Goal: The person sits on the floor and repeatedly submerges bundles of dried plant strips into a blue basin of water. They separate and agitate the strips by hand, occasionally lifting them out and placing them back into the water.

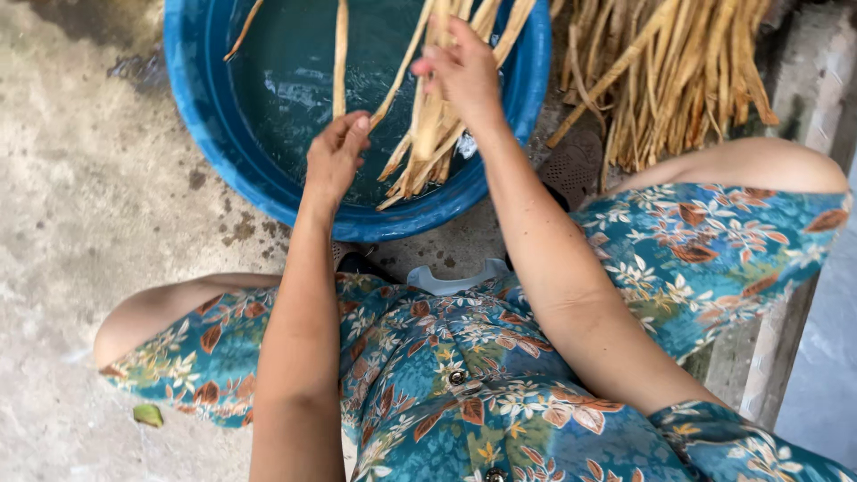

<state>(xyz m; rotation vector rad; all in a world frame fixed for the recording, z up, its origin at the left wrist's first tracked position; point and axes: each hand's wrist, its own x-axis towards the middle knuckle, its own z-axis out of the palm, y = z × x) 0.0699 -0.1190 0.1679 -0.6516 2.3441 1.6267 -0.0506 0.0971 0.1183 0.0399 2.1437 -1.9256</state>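
Observation:
A round blue basin point(207, 116) of water stands on the concrete floor in front of my knees. My left hand point(335, 159) pinches the lower end of a single pale tan fibre strip point(340, 54) that stands up out of the water. My right hand point(464, 73) grips a bundle of similar tan strips point(428, 143), whose lower ends fan out over the basin's near rim. Another thin strip point(243, 32) leans in the water at the basin's left.
A heap of dry tan strips point(678, 71) lies on the floor to the right of the basin. A pale plastic stool edge point(457, 282) shows between my knees. A concrete step point(817, 80) runs along the right. A small green leaf point(147, 414) lies by my left knee.

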